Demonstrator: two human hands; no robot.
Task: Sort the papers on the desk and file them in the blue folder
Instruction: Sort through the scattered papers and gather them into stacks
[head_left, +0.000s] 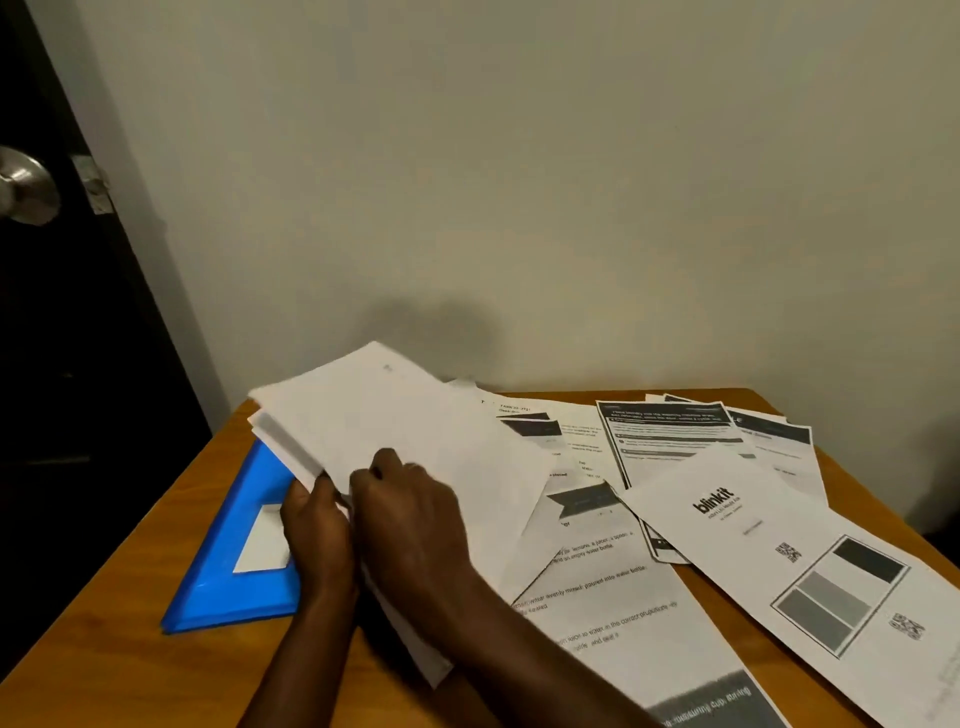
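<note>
A blue folder (228, 561) with a white label lies flat at the left of the wooden desk (104, 623). Both hands hold a stack of white papers (395, 421) lifted above the folder's right edge, blank side up. My left hand (317, 535) grips the stack's near left edge. My right hand (410, 525) pinches the stack beside it, thumb on top. Several printed sheets (670, 441) lie spread over the right half of the desk, among them one marked blinkit (753, 545) and a long text page (623, 613).
A pale wall (519, 182) rises directly behind the desk. A dark door (62, 364) with a metal knob (26, 187) stands at the left. The desk's front left corner shows bare wood.
</note>
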